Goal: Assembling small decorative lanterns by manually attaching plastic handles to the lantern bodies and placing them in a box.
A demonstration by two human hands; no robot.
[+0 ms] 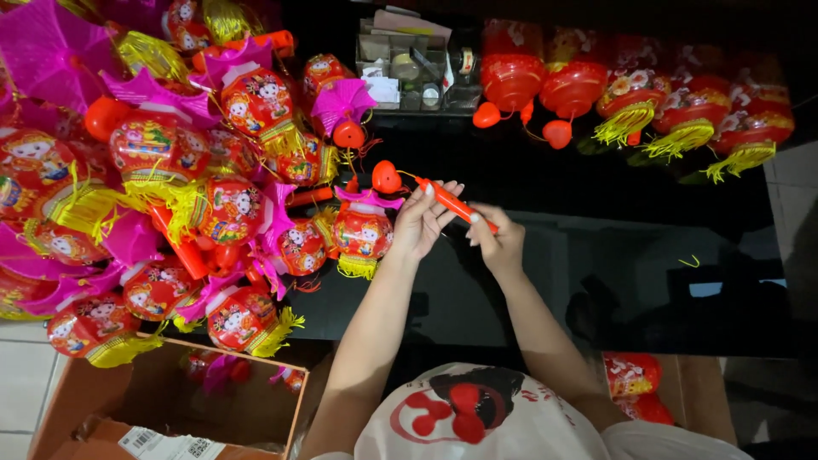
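The person's left hand (419, 223) and right hand (497, 241) both pinch a thin orange stick (452, 203), each grip closed on it, held level above the black glossy surface (596, 196) at mid-scene. A red heart (386, 176) hangs at its far-left end. Finished lanterns (170, 170) pile up left; a cardboard box (170, 409) sits near, on tiled floor.

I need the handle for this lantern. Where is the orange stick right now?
In the head view, the orange stick is at centre, held between the left hand and right hand, above the black table.
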